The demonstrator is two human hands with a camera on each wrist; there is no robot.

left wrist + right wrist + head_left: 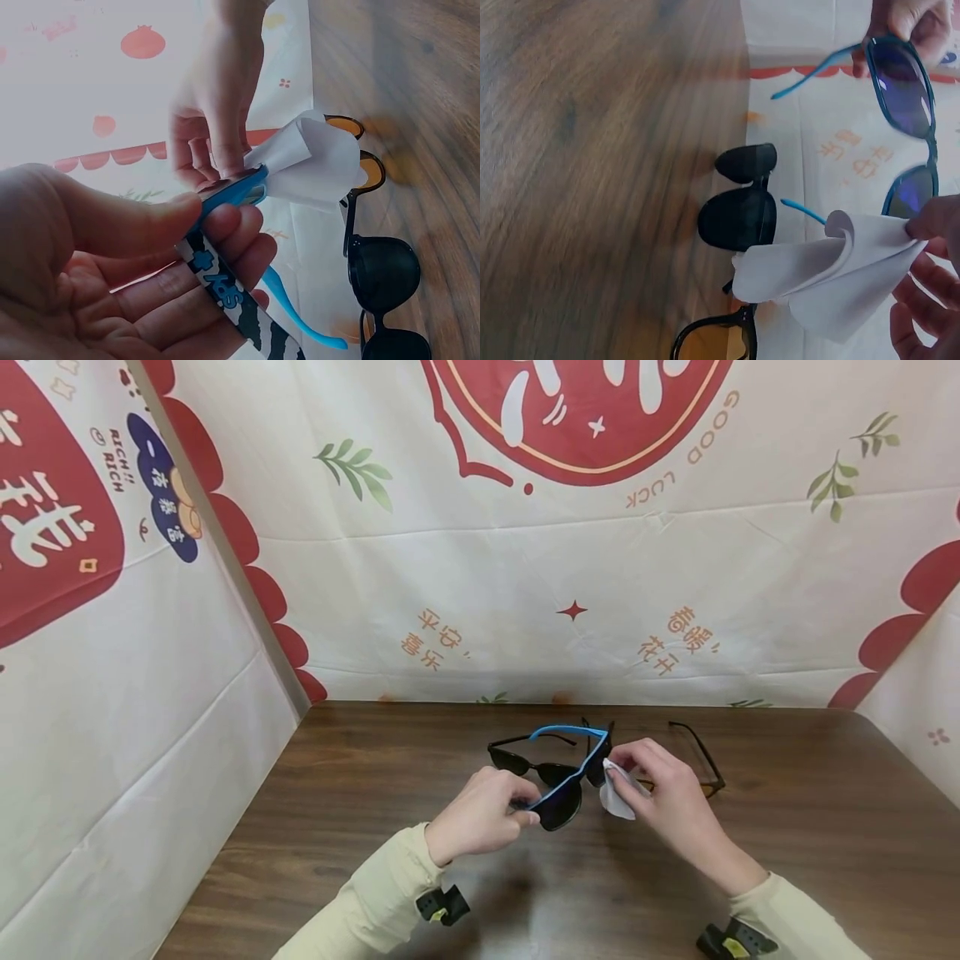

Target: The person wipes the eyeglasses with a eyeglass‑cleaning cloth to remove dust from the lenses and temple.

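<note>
Blue sunglasses (902,86) lie between left fingers (253,259) (white cloth (840,277) in right fingers (652,757)).

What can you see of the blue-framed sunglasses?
The blue-framed sunglasses look plastic, with dark lenses showing a bluish-purple sheen. One temple has black-and-white patterning and blue markings. Both temples are unfolded. The pair is tilted above the table, gripped at one end by the left hand; the right hand holds a white cloth at the other.

Unfolded blue-framed sunglasses (909,112) beside white cloth (840,276)
</note>
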